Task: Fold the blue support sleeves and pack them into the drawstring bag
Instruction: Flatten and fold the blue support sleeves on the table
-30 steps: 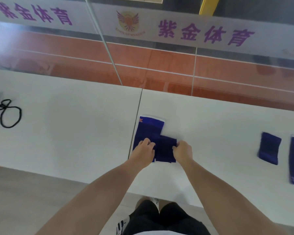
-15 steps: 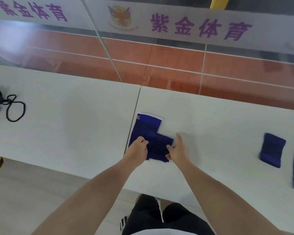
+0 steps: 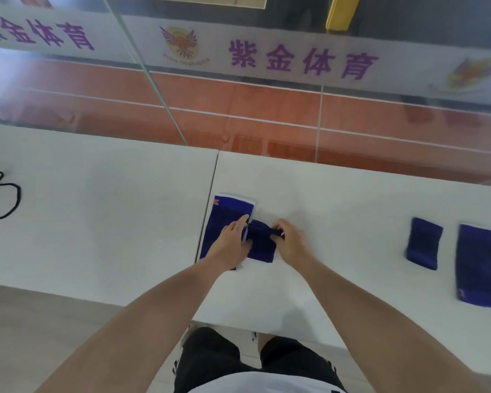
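A long blue support sleeve [image 3: 227,211] with a white top band lies on the white table [image 3: 338,199], near the seam between two tabletops. A smaller blue sleeve [image 3: 261,245] lies against its right side. My left hand [image 3: 233,245] rests on the long sleeve and pinches the small sleeve's left edge. My right hand [image 3: 291,243] grips the small sleeve's top right corner. Two more blue sleeves lie at the right: a short one [image 3: 424,242] and a longer one [image 3: 481,265]. A black drawstring loop [image 3: 3,198] shows at the far left; the bag itself is out of view.
A glass panel with purple lettering [image 3: 301,59] rises behind the table, an orange floor beyond it. The table's near edge [image 3: 97,299] runs just in front of my legs.
My right hand went from fingers spread beside the small sleeve to gripping its top right corner. My left hand slid up along the long sleeve. The small sleeve looks narrower now.
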The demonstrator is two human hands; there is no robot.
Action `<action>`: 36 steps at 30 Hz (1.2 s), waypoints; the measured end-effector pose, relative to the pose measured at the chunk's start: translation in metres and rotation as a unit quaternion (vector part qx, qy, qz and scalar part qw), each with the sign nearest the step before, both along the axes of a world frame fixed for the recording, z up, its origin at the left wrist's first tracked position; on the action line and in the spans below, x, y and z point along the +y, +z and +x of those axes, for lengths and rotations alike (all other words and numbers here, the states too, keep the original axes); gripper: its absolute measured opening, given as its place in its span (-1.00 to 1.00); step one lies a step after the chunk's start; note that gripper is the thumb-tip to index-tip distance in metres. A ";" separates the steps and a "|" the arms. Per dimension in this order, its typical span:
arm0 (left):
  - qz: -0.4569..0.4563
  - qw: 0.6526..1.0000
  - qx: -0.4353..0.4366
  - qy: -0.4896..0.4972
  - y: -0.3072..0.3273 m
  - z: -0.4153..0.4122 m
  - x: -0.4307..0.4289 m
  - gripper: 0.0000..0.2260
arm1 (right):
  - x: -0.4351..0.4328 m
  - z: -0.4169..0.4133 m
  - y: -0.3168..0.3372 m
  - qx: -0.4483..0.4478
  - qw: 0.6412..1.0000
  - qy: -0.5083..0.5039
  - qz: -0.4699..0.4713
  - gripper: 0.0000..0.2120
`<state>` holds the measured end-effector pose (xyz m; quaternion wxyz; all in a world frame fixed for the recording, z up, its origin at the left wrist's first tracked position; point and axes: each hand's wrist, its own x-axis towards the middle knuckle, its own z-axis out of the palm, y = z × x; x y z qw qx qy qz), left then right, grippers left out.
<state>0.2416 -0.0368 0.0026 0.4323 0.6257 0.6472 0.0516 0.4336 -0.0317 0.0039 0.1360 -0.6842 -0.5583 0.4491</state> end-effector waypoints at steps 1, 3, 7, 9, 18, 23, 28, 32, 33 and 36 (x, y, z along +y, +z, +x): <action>-0.009 0.999 -0.042 0.006 0.007 0.006 0.006 -0.45 | 0.003 0.003 0.010 0.009 1.000 0.002 0.010 -0.90; -0.016 0.995 -0.096 0.012 0.019 0.013 0.017 -0.53 | 0.010 0.005 0.028 0.020 0.999 -0.006 0.029 -0.88; -0.017 0.990 -0.133 0.040 0.032 -0.007 0.027 -0.61 | 0.028 -0.013 0.052 0.028 0.998 -0.049 0.037 -0.91; -0.011 0.990 -0.136 0.041 0.038 -0.030 0.030 -0.63 | 0.035 -0.037 0.061 0.024 0.997 -0.057 0.042 -0.90; -0.049 0.976 -0.157 0.142 0.017 -0.179 0.021 -0.62 | 0.042 -0.208 0.024 -0.002 1.000 -0.012 0.023 -0.76; -0.044 0.987 -0.066 0.142 -0.023 -0.249 0.004 -0.64 | 0.038 -0.284 -0.016 -0.008 1.000 -0.024 -0.002 -0.74; 0.034 0.996 0.080 0.016 -0.042 -0.278 -0.002 -0.33 | 0.036 -0.305 -0.028 -0.059 0.996 -0.061 -0.017 -0.87; 0.061 0.990 0.103 -0.078 -0.057 -0.285 0.000 -0.19 | 0.027 -0.305 -0.031 -0.067 0.994 -0.075 -0.031 -0.81; 0.073 0.987 0.107 -0.093 -0.059 -0.284 0.000 -0.22 | 0.026 -0.306 -0.031 -0.064 0.994 -0.077 -0.035 -0.80; 0.113 0.969 0.165 -0.148 -0.058 -0.285 -0.002 -0.40 | 0.027 -0.309 -0.028 -0.056 0.994 -0.084 -0.050 -0.75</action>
